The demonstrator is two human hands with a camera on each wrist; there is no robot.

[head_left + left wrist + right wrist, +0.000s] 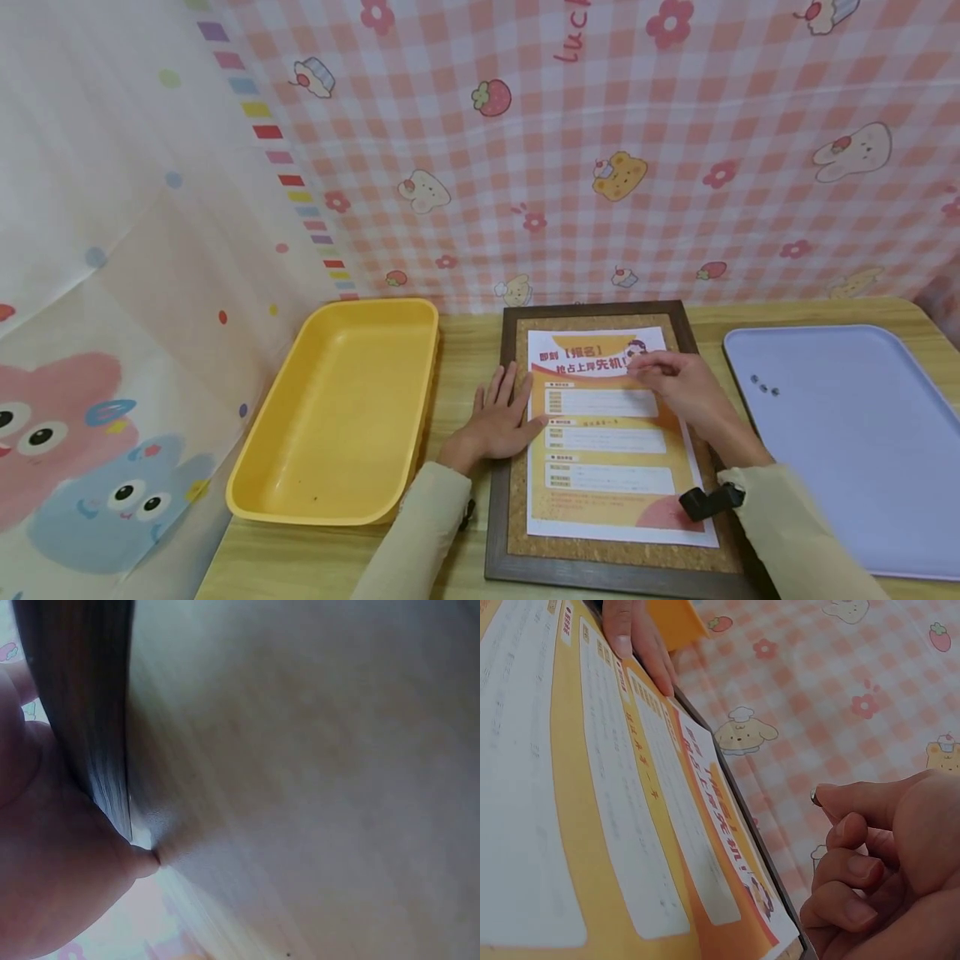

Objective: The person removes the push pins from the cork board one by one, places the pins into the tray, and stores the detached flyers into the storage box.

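Poster [611,427] on corkboard [592,552]!
Right hand [690,392] pinches a metal tack [814,798] near the poster's top; left hand [501,423] spreads across the left edge.

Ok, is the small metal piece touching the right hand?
Touching. The right wrist view shows the small metal piece against a fingertip of the right hand, with no gap between.

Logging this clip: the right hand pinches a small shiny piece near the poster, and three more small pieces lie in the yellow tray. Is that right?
Not quite: the three small pieces lie on the lavender tray, as the head view shows. The rest holds: the right hand pinches a small shiny piece near the poster.
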